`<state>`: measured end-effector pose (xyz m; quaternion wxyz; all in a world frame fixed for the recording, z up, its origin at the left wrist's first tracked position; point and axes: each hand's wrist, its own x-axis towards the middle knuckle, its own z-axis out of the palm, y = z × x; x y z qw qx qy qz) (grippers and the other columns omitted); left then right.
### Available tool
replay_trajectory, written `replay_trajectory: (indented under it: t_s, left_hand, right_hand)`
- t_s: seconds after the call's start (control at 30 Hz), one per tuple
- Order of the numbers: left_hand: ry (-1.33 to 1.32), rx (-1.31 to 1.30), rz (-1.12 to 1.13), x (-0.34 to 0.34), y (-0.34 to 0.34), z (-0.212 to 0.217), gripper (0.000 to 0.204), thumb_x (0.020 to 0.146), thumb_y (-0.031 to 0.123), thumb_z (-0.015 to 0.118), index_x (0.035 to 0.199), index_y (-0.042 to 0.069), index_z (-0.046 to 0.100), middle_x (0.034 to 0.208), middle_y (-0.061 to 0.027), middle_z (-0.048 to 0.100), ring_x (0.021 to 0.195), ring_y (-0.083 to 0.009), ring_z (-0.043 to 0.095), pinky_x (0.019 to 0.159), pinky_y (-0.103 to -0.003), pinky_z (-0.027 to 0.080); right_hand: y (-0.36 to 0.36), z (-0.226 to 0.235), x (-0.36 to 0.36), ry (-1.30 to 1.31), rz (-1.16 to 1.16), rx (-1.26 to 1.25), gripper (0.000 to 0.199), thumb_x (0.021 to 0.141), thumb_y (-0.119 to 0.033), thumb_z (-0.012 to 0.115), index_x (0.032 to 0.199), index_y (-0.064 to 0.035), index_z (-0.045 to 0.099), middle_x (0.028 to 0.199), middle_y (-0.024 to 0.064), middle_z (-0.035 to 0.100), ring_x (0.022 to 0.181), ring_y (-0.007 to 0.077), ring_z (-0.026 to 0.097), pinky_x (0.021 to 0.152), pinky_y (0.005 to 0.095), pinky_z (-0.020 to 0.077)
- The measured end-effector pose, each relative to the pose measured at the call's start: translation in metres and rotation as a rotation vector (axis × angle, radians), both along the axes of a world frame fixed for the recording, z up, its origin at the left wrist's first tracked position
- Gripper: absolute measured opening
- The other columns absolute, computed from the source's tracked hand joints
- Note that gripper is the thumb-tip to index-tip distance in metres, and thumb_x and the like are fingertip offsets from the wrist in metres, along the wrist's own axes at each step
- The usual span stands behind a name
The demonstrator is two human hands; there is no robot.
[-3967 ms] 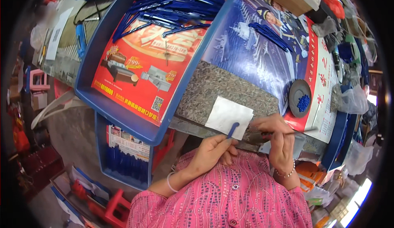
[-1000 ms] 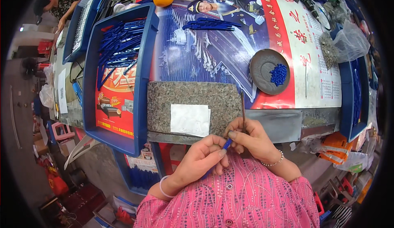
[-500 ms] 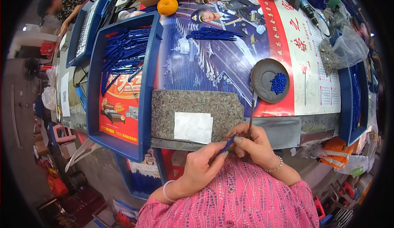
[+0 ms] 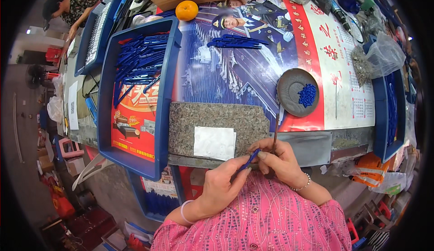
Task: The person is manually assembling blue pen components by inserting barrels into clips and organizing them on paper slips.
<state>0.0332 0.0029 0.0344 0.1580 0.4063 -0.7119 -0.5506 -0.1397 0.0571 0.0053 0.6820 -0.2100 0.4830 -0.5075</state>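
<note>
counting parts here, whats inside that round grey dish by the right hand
The round grey dish holds a small heap of blue pieces on its right side; the rest of its floor is bare. Anything beneath the heap is covered, so the count cannot be told.

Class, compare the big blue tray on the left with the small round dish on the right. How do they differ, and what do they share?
The tray is blue, rectangular and large; the dish is grey, round and small. The tray holds long blue sticks piled at its far end; the dish holds a little heap of short blue pieces. The tray overhangs the table's near edge; the dish does not. Both hold blue parts.
</note>
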Motion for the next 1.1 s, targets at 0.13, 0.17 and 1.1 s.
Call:
replay_trajectory:
  t_s: [0.13, 0.17, 1.1]
  left_hand:
    - [-0.025, -0.031, -0.012, -0.001, -0.001, 0.001, 0.028, 0.081, 0.004, 0.063, 0.108, -0.001, 0.058, 0.092, -0.0178, 0.064, 0.079, -0.0284, 0.066, 0.065, -0.032, 0.052]
    - [-0.026, -0.043, -0.015, -0.001, -0.001, 0.001, 0.028, 0.081, 0.004, 0.063, 0.108, -0.001, 0.058, 0.092, -0.0179, 0.064, 0.079, -0.0286, 0.066, 0.065, -0.032, 0.052]
    - [0.244, 0.859, 0.084, 0.003, -0.005, -0.004, 0.019, 0.091, 0.005, 0.049, 0.108, -0.002, 0.05, 0.079, -0.0096, 0.063, 0.053, -0.0074, 0.051, 0.05, -0.019, 0.04]
  right_hand:
    - [0.001, -0.002, 0.0, 0.005, -0.006, -0.01, 0.023, 0.088, -0.005, 0.048, 0.108, 0.0054, 0.055, 0.071, 0.0032, 0.055, 0.054, 0.0059, 0.047, 0.055, 0.0212, 0.0416]
    - [0.001, -0.002, 0.0, 0.017, -0.003, -0.011, 0.023, 0.088, -0.004, 0.047, 0.108, 0.0054, 0.055, 0.071, 0.0031, 0.055, 0.054, 0.0058, 0.047, 0.055, 0.0213, 0.0418]
    - [0.002, -0.001, 0.001, -0.153, -0.002, 0.081, 0.02, 0.09, -0.013, 0.054, 0.103, 0.002, 0.056, 0.065, 0.0007, 0.053, 0.05, 0.0051, 0.045, 0.047, 0.0187, 0.036]
